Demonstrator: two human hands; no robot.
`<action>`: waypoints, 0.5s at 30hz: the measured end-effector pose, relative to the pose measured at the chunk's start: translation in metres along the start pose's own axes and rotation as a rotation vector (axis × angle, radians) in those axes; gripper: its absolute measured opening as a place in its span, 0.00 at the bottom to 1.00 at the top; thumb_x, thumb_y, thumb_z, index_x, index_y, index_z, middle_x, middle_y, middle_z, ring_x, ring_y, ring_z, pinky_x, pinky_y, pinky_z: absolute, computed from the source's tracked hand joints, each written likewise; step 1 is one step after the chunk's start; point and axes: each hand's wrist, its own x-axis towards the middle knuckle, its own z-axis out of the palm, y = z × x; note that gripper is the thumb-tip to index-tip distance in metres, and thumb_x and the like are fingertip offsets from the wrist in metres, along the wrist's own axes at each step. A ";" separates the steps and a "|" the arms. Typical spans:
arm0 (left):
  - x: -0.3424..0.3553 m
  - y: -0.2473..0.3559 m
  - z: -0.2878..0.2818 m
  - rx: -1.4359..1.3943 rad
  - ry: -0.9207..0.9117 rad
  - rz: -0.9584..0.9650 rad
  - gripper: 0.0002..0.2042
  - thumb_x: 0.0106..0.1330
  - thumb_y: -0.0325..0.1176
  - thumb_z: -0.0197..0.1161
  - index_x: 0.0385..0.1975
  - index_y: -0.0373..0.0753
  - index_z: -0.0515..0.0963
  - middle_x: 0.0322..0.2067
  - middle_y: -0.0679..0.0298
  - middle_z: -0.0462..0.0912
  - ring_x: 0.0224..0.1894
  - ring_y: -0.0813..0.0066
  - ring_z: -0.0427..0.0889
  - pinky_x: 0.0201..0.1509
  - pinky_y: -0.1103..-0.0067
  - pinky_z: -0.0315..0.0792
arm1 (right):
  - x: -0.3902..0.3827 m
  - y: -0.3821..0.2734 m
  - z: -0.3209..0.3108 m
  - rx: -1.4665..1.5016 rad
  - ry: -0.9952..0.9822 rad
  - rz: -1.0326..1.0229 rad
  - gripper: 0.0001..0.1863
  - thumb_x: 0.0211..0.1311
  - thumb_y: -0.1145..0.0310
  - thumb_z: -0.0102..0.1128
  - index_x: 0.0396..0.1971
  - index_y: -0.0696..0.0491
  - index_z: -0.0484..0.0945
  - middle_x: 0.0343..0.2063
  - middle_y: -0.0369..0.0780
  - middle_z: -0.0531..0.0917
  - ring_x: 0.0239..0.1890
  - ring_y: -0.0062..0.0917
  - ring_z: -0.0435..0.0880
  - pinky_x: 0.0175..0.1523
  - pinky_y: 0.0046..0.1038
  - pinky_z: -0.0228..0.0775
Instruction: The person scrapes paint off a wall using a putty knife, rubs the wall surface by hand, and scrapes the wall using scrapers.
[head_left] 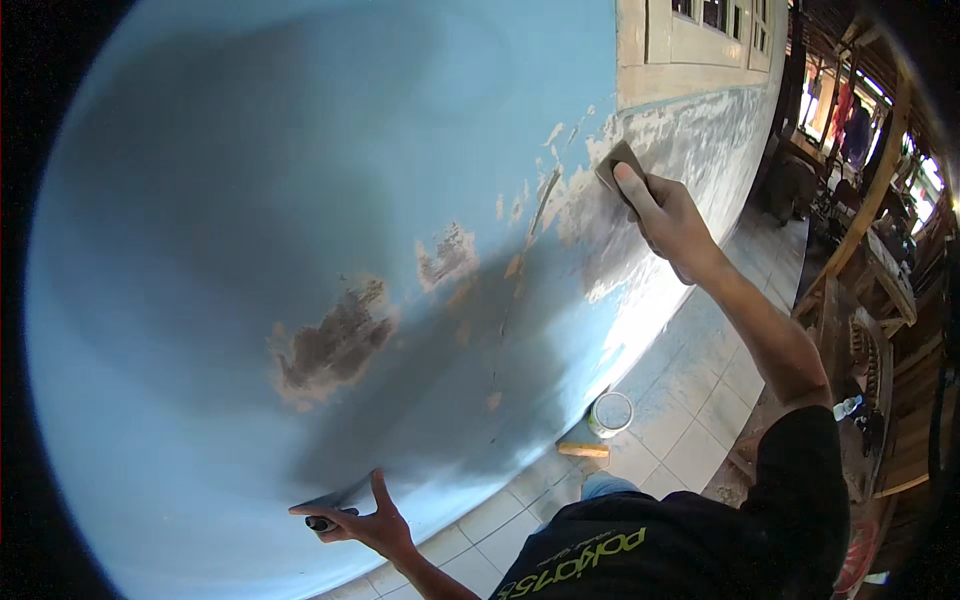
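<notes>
My right hand (665, 215) presses a flat grey-brown piece of sandpaper (618, 163) to the wall, thumb on its upper end. Under it, the surface below the window is patchy white and grey (690, 150). Farther left, my left hand (375, 520) is close to the blue wall (230, 200), with its thumb raised and index finger stretched out. A dark-handled tool (320, 523) lies in that hand; its far part blends into shadow, so its exact kind is unclear. Between the hands, the wall has a long crack (543, 200) and bare, rough patches (335, 345).
A white paint bucket (610, 413) stands on the dusty tiled floor (695, 455) at the wall's foot. An orange-yellow paint roller (583, 450) lies beside it. A cream window frame (690, 60) is above right. Wooden beams (870, 190) and stored clutter fill the far right.
</notes>
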 end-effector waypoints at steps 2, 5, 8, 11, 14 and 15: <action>0.002 -0.001 0.000 0.014 -0.003 -0.010 0.57 0.47 0.48 0.73 0.68 0.46 0.32 0.54 0.42 0.51 0.57 0.51 0.56 0.56 0.62 0.59 | 0.002 -0.015 -0.003 -0.003 -0.018 0.002 0.27 0.62 0.44 0.51 0.21 0.56 0.73 0.14 0.29 0.67 0.15 0.11 0.60 0.19 0.16 0.50; 0.003 -0.004 -0.004 0.047 -0.011 -0.009 0.57 0.47 0.48 0.73 0.68 0.46 0.32 0.54 0.43 0.51 0.58 0.51 0.55 0.56 0.62 0.60 | 0.000 -0.021 -0.006 -0.017 -0.044 -0.029 0.28 0.62 0.43 0.51 0.21 0.57 0.74 0.15 0.30 0.69 0.18 0.12 0.63 0.23 0.18 0.54; 0.001 -0.003 -0.002 0.033 -0.008 -0.003 0.57 0.47 0.49 0.72 0.68 0.45 0.32 0.54 0.43 0.50 0.58 0.51 0.55 0.56 0.62 0.60 | -0.005 -0.017 -0.005 0.026 -0.064 0.137 0.28 0.61 0.43 0.51 0.20 0.55 0.74 0.14 0.29 0.67 0.16 0.11 0.61 0.20 0.17 0.51; 0.002 -0.004 0.001 0.020 -0.001 -0.006 0.58 0.46 0.50 0.73 0.68 0.45 0.32 0.54 0.43 0.51 0.58 0.52 0.55 0.56 0.62 0.60 | -0.001 -0.018 -0.003 0.070 -0.045 0.068 0.28 0.61 0.42 0.51 0.19 0.55 0.73 0.13 0.28 0.66 0.14 0.10 0.60 0.18 0.16 0.48; 0.003 -0.003 0.000 0.046 0.007 -0.008 0.59 0.45 0.51 0.73 0.68 0.44 0.33 0.54 0.43 0.51 0.58 0.52 0.56 0.57 0.62 0.60 | 0.003 -0.013 -0.001 0.058 -0.007 0.005 0.27 0.61 0.42 0.51 0.19 0.52 0.68 0.07 0.25 0.59 0.07 0.08 0.52 0.11 0.16 0.40; 0.005 -0.003 -0.002 0.048 0.015 -0.011 0.59 0.45 0.52 0.73 0.68 0.44 0.33 0.54 0.43 0.52 0.58 0.52 0.57 0.57 0.62 0.60 | -0.002 -0.010 0.000 0.061 -0.024 0.042 0.27 0.61 0.41 0.51 0.19 0.52 0.68 0.07 0.25 0.59 0.07 0.08 0.52 0.11 0.16 0.40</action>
